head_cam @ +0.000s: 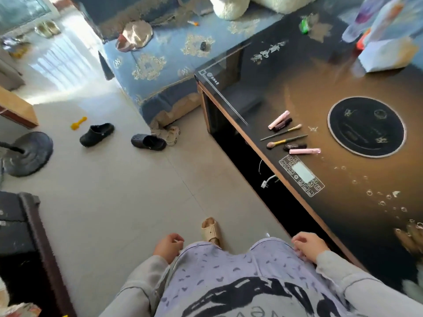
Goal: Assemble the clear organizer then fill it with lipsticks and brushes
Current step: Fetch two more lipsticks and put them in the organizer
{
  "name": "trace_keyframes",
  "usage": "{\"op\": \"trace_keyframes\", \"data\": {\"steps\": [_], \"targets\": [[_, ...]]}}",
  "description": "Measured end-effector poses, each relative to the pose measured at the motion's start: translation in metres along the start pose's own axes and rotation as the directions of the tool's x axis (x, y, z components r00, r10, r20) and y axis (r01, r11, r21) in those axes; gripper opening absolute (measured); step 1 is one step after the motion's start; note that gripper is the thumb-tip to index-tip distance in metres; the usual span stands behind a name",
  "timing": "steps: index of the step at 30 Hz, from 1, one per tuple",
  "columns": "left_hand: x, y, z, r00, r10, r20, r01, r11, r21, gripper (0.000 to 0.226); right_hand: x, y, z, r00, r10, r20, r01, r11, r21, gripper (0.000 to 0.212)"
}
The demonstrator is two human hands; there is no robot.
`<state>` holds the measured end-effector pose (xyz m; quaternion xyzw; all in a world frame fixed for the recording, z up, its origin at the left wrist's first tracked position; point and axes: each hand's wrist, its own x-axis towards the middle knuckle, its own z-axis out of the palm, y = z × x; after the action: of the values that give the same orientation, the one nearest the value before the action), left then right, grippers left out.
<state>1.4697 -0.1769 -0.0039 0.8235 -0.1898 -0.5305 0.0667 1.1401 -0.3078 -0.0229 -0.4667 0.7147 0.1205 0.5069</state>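
Several lipsticks and brushes lie in a row near the left edge of a dark glass table [343, 92]: a pink lipstick [278, 119], a dark tube [283, 124], a thin brush [282, 132], a yellow-handled brush [286, 141], a dark lipstick [295, 146] and a pink tube [304, 151]. No clear organizer shows in this view. My left hand [168, 245] hangs beside my left thigh, fingers loosely curled, holding nothing. My right hand [307, 245] rests on my right thigh near the table edge, also holding nothing.
The table carries a round black cooktop disc [366, 126], a printed control panel [301, 175] and a white box [386, 56] at the far right. A blue sofa [160, 60] stands behind. Black clogs [97, 133], a yellow toy [78, 123] and a fan base [27, 153] lie on the tile floor.
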Motion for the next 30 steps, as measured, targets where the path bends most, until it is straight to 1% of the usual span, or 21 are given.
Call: {"op": "trace_keyframes", "data": {"steps": [2,5,8,11,12,15,19,22,24,26,28,30], "targets": [[0.021,0.024,-0.03,0.999,0.043,0.013,-0.043,0.999,0.007,0.018,-0.003,-0.004,0.012,0.998,0.065,-0.011,-0.064,0.997,0.049,0.026],[0.05,0.06,-0.065,0.994,0.107,0.007,-0.108,0.993,0.038,0.029,-0.01,-0.01,0.027,0.986,0.161,-0.036,-0.155,0.978,0.141,0.027],[0.07,0.091,-0.079,0.986,0.15,0.072,-0.158,0.978,0.136,0.021,-0.019,-0.013,0.036,0.97,0.238,-0.042,-0.223,0.95,0.22,0.021],[0.086,0.115,-0.08,0.973,0.161,0.163,-0.197,0.952,0.234,0.027,-0.021,-0.019,0.041,0.957,0.285,-0.044,-0.261,0.921,0.291,0.02],[0.092,0.121,-0.077,0.969,0.155,0.195,-0.206,0.939,0.277,0.025,-0.019,-0.023,0.04,0.953,0.299,-0.054,-0.267,0.908,0.324,0.018],[0.106,0.141,-0.07,0.959,0.131,0.251,-0.221,0.9,0.375,0.018,-0.007,-0.038,0.035,0.948,0.313,-0.06,-0.263,0.874,0.408,0.017],[0.123,0.174,-0.067,0.962,0.095,0.258,-0.22,0.828,0.516,0.033,0.016,-0.064,0.015,0.951,0.306,-0.049,-0.252,0.855,0.454,0.024],[0.136,0.203,-0.067,0.958,0.085,0.274,-0.238,0.769,0.593,0.03,0.035,-0.083,-0.002,0.954,0.294,-0.056,-0.233,0.846,0.481,0.027],[0.145,0.223,-0.066,0.958,0.106,0.268,-0.251,0.766,0.593,0.034,0.045,-0.094,-0.013,0.955,0.293,-0.054,-0.23,0.841,0.49,0.026],[0.154,0.243,-0.066,0.958,0.126,0.257,-0.258,0.77,0.583,0.037,0.053,-0.103,-0.021,0.955,0.294,-0.045,-0.233,0.834,0.5,0.029],[0.158,0.262,-0.066,0.951,0.146,0.273,-0.287,0.745,0.602,0.037,0.056,-0.11,-0.028,0.952,0.304,-0.042,-0.241,0.825,0.512,0.03],[0.162,0.278,-0.063,0.939,0.162,0.304,-0.323,0.719,0.615,0.037,0.058,-0.115,-0.034,0.953,0.301,-0.031,-0.245,0.829,0.503,0.027]]}}
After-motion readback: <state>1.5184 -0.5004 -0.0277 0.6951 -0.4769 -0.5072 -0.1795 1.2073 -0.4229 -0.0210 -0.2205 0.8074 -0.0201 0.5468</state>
